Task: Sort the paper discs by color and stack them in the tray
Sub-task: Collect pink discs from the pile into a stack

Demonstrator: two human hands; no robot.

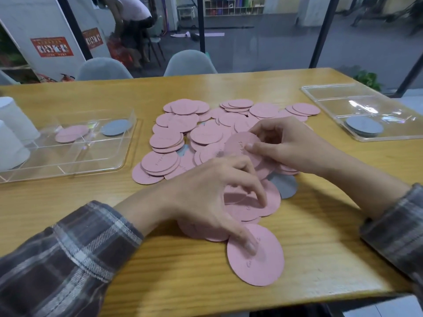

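Note:
Several pink paper discs (180, 136) lie heaped in the middle of the wooden table (320, 236), with a grey disc (285, 185) showing under the near edge of the heap. My right hand (288, 145) pinches a raised pink disc (241, 145) between thumb and fingers. My left hand (215, 195) rests with curled fingers on a small pile of pink discs (247, 207), its thumb pressing a single pink disc (258, 257) near the table's front. The left clear tray (68, 165) holds pink discs (72, 133) and a grey disc (116, 127). The right clear tray (338, 97) holds grey discs (364, 126).
Two white paper cups (13, 124) stand at the far left, by the left tray. Two grey chairs (190, 62) stand behind the table. Beyond a glass wall a person bends over a chair. The table's front edge lies close below my hands.

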